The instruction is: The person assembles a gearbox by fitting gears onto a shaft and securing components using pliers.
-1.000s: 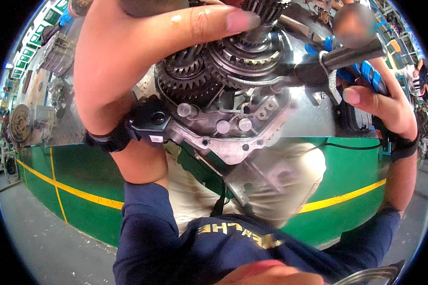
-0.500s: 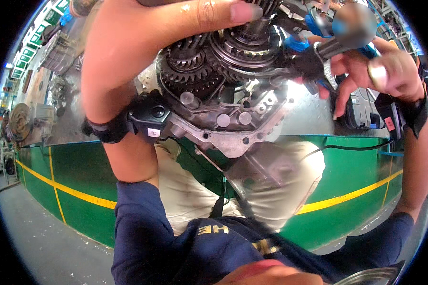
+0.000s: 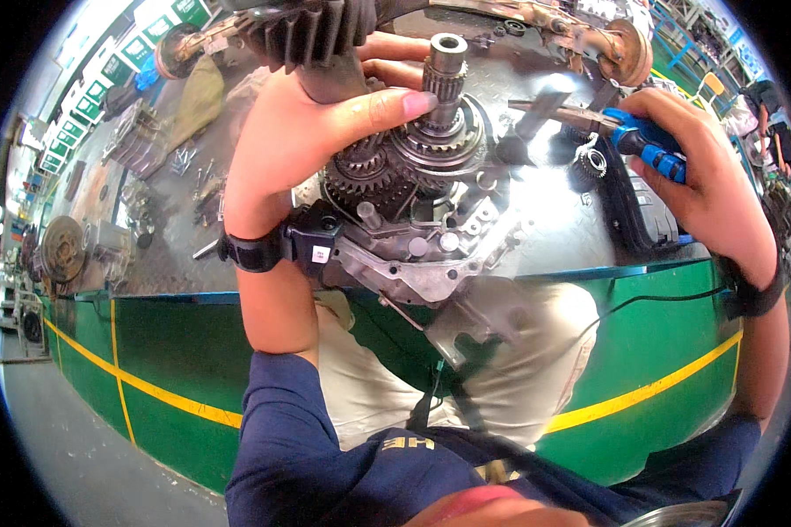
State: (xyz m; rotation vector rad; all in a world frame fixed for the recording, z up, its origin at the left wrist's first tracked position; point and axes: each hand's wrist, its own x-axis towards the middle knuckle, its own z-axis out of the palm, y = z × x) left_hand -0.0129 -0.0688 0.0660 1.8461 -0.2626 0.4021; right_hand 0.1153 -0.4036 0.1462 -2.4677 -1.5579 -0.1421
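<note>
A partly opened gearbox point(image 3: 395, 268) sits on the bench, its gears and shafts standing upright. My left hand point(image 3: 294, 136) is closed around the splined shaft point(image 3: 446, 83), thumb on the near side and fingers partly hidden behind it. A large helical gear point(image 3: 312, 31) rises over the same hand, and its stem passes by the thumb's base. To the right, my right hand point(image 3: 690, 145) grips blue-handled pliers point(image 3: 637, 140). Their dark jaws point left toward the splined shaft, apart from it. A grey upright piece point(image 3: 536, 119) between jaws and gearbox is blurred.
Right of the gearbox lie a small gear point(image 3: 591, 162) and a black case point(image 3: 637, 206). Metal housings point(image 3: 136, 132), small bolts point(image 3: 182, 161) and a round disc point(image 3: 63, 248) occupy the left side. An axle point(image 3: 536, 13) crosses the back. A black cable point(image 3: 659, 299) hangs at the bench's front edge.
The view has tilted, showing more of the bench's back. My right hand has moved from beside the shafts, fingers spread, to a closed hold on the pliers. My left hand stays by the splined shaft.
</note>
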